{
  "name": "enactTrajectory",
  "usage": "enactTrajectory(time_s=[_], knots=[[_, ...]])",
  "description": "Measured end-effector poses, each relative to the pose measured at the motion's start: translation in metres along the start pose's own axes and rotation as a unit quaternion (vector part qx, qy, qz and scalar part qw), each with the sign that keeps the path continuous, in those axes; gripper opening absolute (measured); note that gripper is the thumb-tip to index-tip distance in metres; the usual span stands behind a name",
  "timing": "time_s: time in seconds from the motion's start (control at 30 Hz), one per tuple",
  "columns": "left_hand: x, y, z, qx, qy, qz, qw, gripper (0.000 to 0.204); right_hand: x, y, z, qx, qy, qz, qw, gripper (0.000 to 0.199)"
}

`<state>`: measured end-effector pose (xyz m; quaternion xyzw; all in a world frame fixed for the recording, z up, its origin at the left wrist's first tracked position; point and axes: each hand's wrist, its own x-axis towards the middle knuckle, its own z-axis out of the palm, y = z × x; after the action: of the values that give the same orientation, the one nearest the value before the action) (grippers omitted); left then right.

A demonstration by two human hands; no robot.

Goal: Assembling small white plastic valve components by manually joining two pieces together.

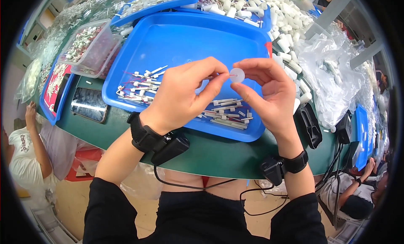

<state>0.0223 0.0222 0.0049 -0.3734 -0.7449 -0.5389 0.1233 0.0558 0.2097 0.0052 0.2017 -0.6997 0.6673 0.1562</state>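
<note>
My right hand [269, 90] pinches a small white round disc [237, 75] between thumb and fingertips above a blue tray [176, 38]. My left hand [185, 94] holds a thin red-and-white wire piece [219, 76] whose tip meets the disc. Both hands hover over the tray's near half. Below them lie small white tubes with red wires: one loose group [139, 86] at the tray's left, another [227, 113] at its front right, partly hidden by my hands. Each wrist wears a black strap with a cabled device.
A phone [89, 104] lies left of the tray on the green table [210, 153]. Clear tubs [90, 46] of parts stand at back left. White cylinders [273, 17] fill trays behind, plastic bags [336, 71] at right. Other people sit at lower left and lower right.
</note>
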Motion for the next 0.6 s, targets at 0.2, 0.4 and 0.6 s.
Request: enactTrajectory(time_s=[0.2,0.4,0.6], knots=[[-0.001,0.002,-0.002,0.180,-0.023,0.087,0.980,0.009,-0.001,0.005,-0.003,-0.073,-0.012,-0.032,0.997,0.029],[-0.004,-0.003,0.002,0.180,-0.007,0.100,0.979,0.009,0.001,0.004,-0.002,-0.188,-0.021,-0.117,0.975,0.026],[-0.008,0.010,0.003,0.064,-0.055,-0.016,0.996,0.036,0.001,0.001,-0.001,-0.192,-0.031,-0.112,0.974,0.026]])
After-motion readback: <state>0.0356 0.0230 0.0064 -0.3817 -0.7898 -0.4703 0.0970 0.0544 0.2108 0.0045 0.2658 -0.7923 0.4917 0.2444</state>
